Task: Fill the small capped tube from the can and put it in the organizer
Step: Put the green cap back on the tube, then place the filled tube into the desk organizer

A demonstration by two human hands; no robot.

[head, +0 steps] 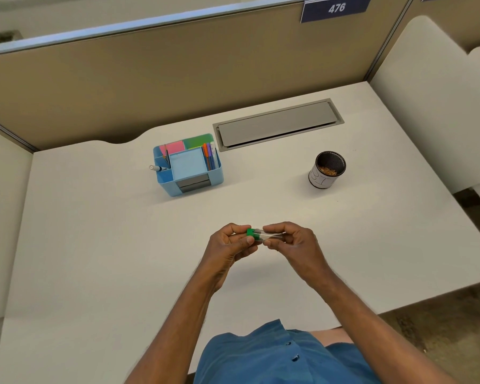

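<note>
A small clear tube [272, 234] with a green cap [252, 234] lies sideways between my hands, above the middle of the white desk [94, 231]. My left hand [230, 245] pinches the green cap end. My right hand [291, 241] grips the clear body of the tube. The can [327, 169] stands open at the right, with small orange-brown bits inside. The blue organizer [189, 164] sits at the back centre-left, holding sticky notes and pens.
A grey cable hatch [277, 124] is set into the desk behind the organizer and can. A tan partition wall [150, 79] closes the back. A marker [156, 168] sticks out of the organizer's left side.
</note>
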